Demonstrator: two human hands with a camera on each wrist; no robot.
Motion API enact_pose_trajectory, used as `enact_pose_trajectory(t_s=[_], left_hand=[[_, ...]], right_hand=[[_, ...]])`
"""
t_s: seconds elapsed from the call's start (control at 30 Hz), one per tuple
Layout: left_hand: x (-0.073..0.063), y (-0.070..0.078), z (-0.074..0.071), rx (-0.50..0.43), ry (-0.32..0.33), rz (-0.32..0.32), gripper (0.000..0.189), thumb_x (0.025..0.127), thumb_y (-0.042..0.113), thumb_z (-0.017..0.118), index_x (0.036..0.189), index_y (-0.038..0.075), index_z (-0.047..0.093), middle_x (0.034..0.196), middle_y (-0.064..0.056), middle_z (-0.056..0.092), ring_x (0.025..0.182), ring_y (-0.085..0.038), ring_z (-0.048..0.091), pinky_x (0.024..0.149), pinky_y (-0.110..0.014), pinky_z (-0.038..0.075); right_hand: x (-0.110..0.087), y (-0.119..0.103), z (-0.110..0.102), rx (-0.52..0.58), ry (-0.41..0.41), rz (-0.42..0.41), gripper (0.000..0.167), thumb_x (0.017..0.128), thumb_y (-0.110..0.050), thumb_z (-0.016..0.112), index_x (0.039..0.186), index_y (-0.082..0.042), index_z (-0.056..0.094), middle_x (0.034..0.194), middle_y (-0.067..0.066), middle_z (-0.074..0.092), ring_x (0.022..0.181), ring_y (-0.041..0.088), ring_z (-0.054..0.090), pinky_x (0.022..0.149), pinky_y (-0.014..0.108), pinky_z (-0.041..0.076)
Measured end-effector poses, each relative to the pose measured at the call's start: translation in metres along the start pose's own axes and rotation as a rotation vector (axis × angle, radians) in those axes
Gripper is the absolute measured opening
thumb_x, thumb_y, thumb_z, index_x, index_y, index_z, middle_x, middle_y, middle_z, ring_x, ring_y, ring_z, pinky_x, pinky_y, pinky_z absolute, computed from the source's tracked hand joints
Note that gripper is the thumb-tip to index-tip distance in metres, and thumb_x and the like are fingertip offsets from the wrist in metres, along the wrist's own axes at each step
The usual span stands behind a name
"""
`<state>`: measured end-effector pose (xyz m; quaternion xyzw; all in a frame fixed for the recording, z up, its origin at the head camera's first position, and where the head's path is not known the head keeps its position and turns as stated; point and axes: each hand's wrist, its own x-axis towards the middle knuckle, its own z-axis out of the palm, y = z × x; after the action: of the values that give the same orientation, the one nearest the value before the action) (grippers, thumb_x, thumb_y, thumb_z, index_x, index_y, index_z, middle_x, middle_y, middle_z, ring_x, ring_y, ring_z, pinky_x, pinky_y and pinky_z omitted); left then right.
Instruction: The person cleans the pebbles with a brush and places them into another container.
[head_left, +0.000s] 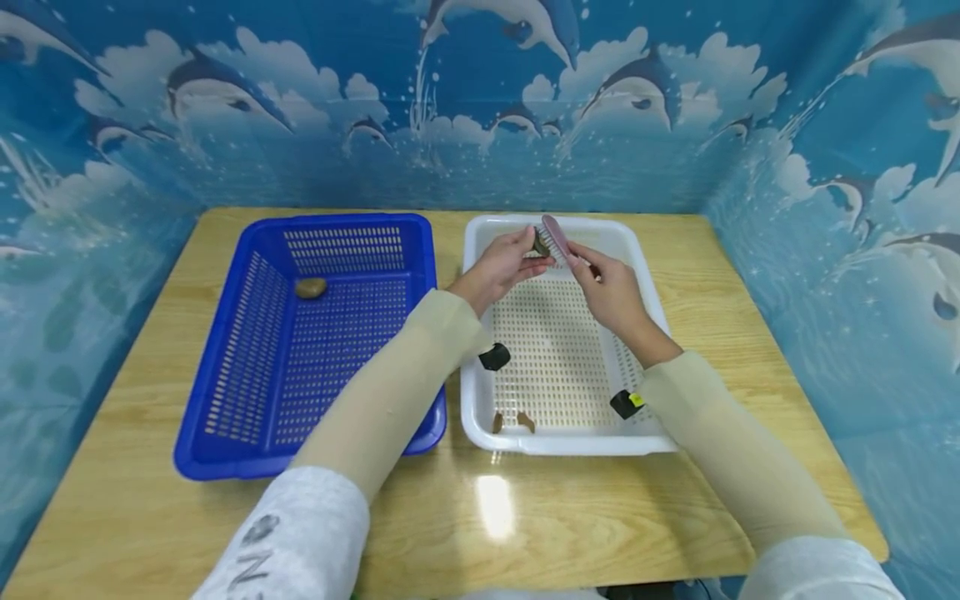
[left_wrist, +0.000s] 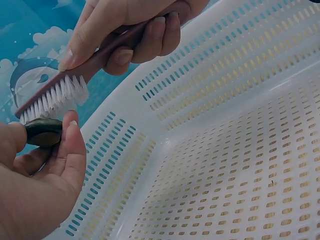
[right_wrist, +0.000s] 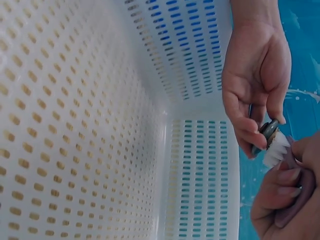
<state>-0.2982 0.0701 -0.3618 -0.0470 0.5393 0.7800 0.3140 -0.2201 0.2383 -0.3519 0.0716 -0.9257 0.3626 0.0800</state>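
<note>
Over the far end of the white basket (head_left: pixel 570 445), my left hand (head_left: pixel 501 265) pinches a small, dark, glossy stone (left_wrist: pixel 44 132) between thumb and fingers. A brownish patch shows on one side of it. My right hand (head_left: pixel 617 293) grips a pink scrubbing brush (head_left: pixel 555 237) by its handle, thumb laid along its back. The brush's white bristles (right_wrist: pixel 277 150) are right at the stone's surface in the right wrist view. Part of the stone is hidden by the left fingers.
Left of the white basket stands a blue basket (head_left: pixel 225 468) with one smooth brown stone (head_left: pixel 311 288) at its far left. Brown pieces (head_left: pixel 526 422) lie in the white basket's near left corner. Both baskets rest on a wooden table (head_left: pixel 420 533), with dolphin-print cloth behind.
</note>
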Motion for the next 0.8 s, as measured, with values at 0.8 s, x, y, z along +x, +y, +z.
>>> enact_pose_trajectory(t_s=[0.8], left_hand=[[-0.0034,0.0061,0.0066,0.077,0.023,-0.03,0.049,0.104,0.032,0.04,0.144,0.004,0.044,0.125,-0.018,0.059,0.083,-0.015,0.063,0.089,-0.027,0.052]], right_hand=[[0.0021,-0.0037,-0.0077,-0.054,-0.075,0.099,0.044,0.105,-0.037,0.041,0.143,-0.016,0.05,0.069,0.009,0.052,0.056,0.021,0.043,0.051,0.033,0.037]])
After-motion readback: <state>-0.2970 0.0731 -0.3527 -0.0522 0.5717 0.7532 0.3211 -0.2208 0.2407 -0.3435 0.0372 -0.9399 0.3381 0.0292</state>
